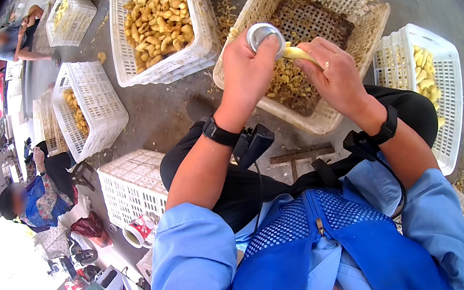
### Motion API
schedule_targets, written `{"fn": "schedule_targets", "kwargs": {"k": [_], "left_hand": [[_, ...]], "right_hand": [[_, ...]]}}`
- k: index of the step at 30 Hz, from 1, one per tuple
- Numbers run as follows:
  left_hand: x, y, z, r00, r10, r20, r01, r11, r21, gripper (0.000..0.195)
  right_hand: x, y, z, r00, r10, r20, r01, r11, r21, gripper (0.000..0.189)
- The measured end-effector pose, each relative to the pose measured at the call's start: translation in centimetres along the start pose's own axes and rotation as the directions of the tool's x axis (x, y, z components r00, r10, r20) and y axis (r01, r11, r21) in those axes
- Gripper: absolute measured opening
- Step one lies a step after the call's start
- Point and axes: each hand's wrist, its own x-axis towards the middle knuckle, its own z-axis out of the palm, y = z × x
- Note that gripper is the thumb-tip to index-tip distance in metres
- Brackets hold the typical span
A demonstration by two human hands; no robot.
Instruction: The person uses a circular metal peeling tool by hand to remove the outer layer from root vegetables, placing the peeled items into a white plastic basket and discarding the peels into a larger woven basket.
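Note:
My left hand (247, 68) grips a round, shallow metal cup or lid (260, 38), with the thumb pressed inside its rim. A pale yellow piece of peeled ginger (301, 54) is pinched in my right hand (334, 73), its far end touching or very near the metal rim. Both hands are above a dirty, cream plastic crate (321, 125) set before my knees. Brown and yellow peelings (287, 78) are scattered over its perforated bottom. A small scrap sticks to my right hand.
Left of it stands a white crate (119, 40) of unpeeled ginger (159, 16). Peeled ginger (425, 71) fills part of a white crate (444, 59) by my right knee. An upturned crate (129, 178) and red-white bucket (139, 231) are at left. Two people sit further left.

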Motion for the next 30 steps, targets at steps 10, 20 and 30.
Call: {"fn": "schedule_targets", "kwargs": {"k": [10,20,30], "left_hand": [[-0.5,-4.0,2.0,0.932,-0.327,0.155,0.356,0.904,-0.236,0.022],[2.1,-4.2,2.8,0.945,-0.327,-0.007,0.282,0.827,-0.486,0.022],[1.7,-1.8,3.7,0.99,-0.139,0.006,0.127,0.88,-0.459,0.024]], "right_hand": [[1.3,-0.1,-1.2,0.988,0.067,-0.139,-0.071,0.997,-0.023,0.028],[0.4,0.7,-0.4,0.925,0.37,0.089,-0.375,0.85,0.371,0.022],[-0.9,-0.1,1.2,0.757,0.31,0.575,-0.583,0.718,0.38,0.019]]}}
